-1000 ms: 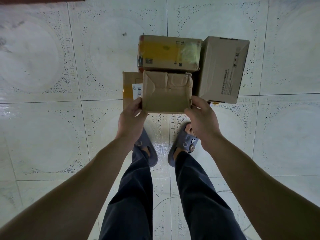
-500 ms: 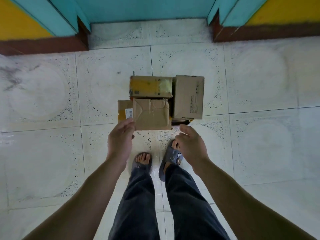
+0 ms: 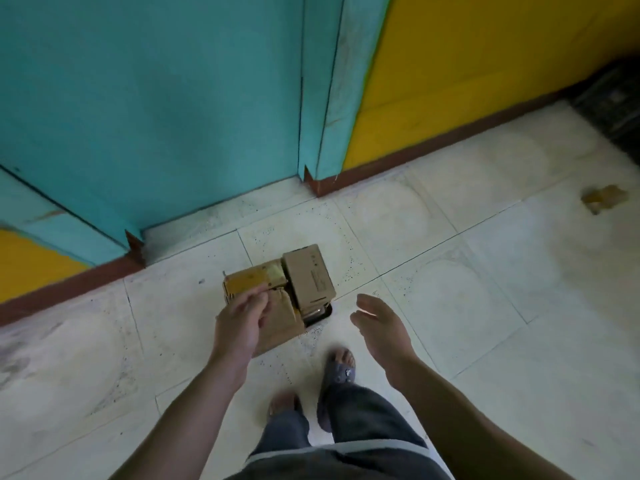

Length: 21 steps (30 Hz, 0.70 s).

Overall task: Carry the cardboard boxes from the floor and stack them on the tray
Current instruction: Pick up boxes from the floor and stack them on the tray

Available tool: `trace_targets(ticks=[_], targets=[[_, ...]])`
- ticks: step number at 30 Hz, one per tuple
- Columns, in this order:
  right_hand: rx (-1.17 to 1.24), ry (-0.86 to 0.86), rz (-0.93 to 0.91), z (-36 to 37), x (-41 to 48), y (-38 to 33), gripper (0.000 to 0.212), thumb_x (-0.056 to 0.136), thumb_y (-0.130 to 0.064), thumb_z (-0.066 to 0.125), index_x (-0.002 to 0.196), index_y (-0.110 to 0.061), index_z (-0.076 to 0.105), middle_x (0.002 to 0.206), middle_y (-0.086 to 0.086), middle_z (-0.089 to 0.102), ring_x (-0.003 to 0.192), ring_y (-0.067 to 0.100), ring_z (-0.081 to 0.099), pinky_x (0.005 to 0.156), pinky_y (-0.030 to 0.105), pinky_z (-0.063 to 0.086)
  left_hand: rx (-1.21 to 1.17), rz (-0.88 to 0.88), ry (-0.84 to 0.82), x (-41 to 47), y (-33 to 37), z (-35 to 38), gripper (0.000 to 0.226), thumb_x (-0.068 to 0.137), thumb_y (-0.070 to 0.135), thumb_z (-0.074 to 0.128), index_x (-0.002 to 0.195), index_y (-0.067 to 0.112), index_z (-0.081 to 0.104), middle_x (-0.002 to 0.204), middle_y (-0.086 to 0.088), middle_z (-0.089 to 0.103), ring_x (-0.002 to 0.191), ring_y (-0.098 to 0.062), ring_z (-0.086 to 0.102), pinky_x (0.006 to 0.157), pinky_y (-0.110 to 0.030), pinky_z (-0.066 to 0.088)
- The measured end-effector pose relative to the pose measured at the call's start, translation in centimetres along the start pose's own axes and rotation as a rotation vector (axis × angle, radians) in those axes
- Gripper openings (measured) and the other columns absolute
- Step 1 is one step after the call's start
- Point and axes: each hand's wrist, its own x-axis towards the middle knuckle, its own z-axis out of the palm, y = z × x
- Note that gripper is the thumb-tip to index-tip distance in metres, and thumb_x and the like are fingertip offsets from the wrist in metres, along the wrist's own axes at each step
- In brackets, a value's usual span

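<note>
The person's left hand (image 3: 242, 320) hung in front of a cluster of cardboard boxes on the pale speckled floor tiles (image 3: 485, 306). Its fingers were loosely curled and gripped nothing. Motion blur hid whether the fingertips touched the cardboard.

Directly behind that hand lay a crumpled plain brown cardboard box (image 3: 281, 325), its near half covered by the hand and wrist. Just past the knuckles sat a flat cardboard box wrapped in yellow tape (image 3: 252, 281). To the right of the fingers, touching both of these, stood a taller smooth brown cardboard box with printed text (image 3: 309, 276). Under its near end a dark rounded edge (image 3: 323, 314) showed; what it belonged to could not be told.

The right hand (image 3: 379, 323) was held to the right of the boxes and apart from them. Its fingers were spread and nearly straight, the palm turned toward the left hand, and it held nothing.

Below the right hand a foot in a grey sandal (image 3: 341, 370) stood on the tiles. Far off to that hand's right lay a small crumpled scrap of brown cardboard (image 3: 604, 199). Beyond the boxes rose a teal painted door (image 3: 156, 98) and a yellow wall (image 3: 485, 64) with dark red-brown skirting.
</note>
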Motion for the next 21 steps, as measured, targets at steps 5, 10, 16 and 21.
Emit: trace_targets(ticks=[5,10,16,21], targets=[[0.2,0.116,-0.037,-4.8,-3.8,-0.5,0.04,0.095,-0.013,0.057,0.134,-0.021,0.054,0.136,-0.004,0.055,0.122,0.018,0.053,0.109,0.039,0.041,0.061,0.128,-0.158,-2.2,5.8,3.2,0.023,0.099,0.018,0.051,0.118,0.02,0.066,0.11,0.0,0.069,0.103,-0.015,0.064,0.082,-0.026,0.051],[0.388,0.248,-0.05,-11.7,-6.2,-0.1,0.039,0.094,-0.014,0.058,0.131,-0.023,0.056,0.132,-0.006,0.058,0.12,0.017,0.055,0.108,0.042,0.043,0.147,0.214,-0.352,-5.2,10.2,10.5,0.022,0.1,0.019,0.049,0.115,0.022,0.065,0.109,0.006,0.07,0.102,-0.01,0.064,0.078,-0.021,0.048],[0.574,0.416,-0.09,-23.2,-7.2,2.9,0.043,0.096,-0.011,0.055,0.139,-0.012,0.05,0.134,0.002,0.055,0.109,0.015,0.057,0.099,0.036,0.047,0.186,0.232,-0.563,-9.8,12.9,23.6,0.021,0.1,0.017,0.05,0.112,0.018,0.067,0.107,0.002,0.071,0.1,-0.012,0.066,0.086,-0.028,0.051],[0.689,0.566,-0.092,-34.0,-7.3,7.3,0.044,0.096,-0.011,0.056,0.139,-0.012,0.05,0.134,0.002,0.056,0.109,0.012,0.057,0.097,0.034,0.047,0.226,0.178,-0.723,-14.7,13.6,36.7,0.018,0.1,0.019,0.051,0.108,0.02,0.067,0.107,0.001,0.071,0.1,-0.013,0.066,0.085,-0.027,0.052]])
